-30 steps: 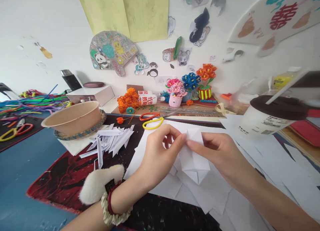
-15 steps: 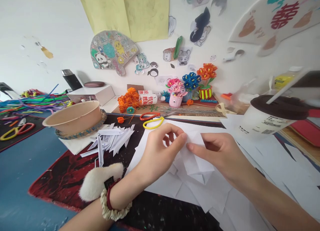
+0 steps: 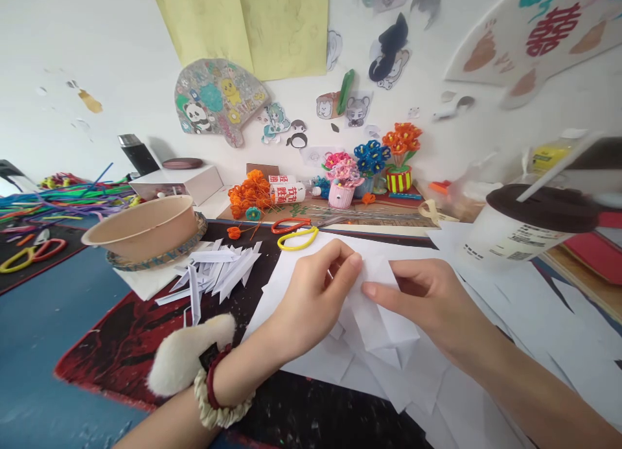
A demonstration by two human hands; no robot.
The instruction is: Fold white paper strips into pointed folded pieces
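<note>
Between my two hands is a folded piece of white paper (image 3: 381, 313), held tilted above loose white sheets (image 3: 427, 378). My left hand (image 3: 318, 293) pinches its upper left edge between thumb and forefinger. On the right side, my right hand (image 3: 422, 297) grips the same paper, its thumb lying flat across the front and the other fingers behind it. The far side of the paper is hidden. Left of my left hand lies a pile of narrow folded paper strips (image 3: 221, 267). A scrunchie (image 3: 208, 403) and a fluffy white band circle my left wrist.
Red-and-yellow-handled scissors (image 3: 297, 240) lie just beyond my hands. A round tan bowl (image 3: 146, 222) stands to the left, a lidded cup with a straw (image 3: 534, 229) to the right. Pots of pipe-cleaner flowers (image 3: 343, 177) line the back by the wall. More scissors (image 3: 34, 254) lie far left.
The folded paper has tilted a little, its lower end shifting slightly to the right. My left fingertips have drawn closer together on it; both hands keep their places.
</note>
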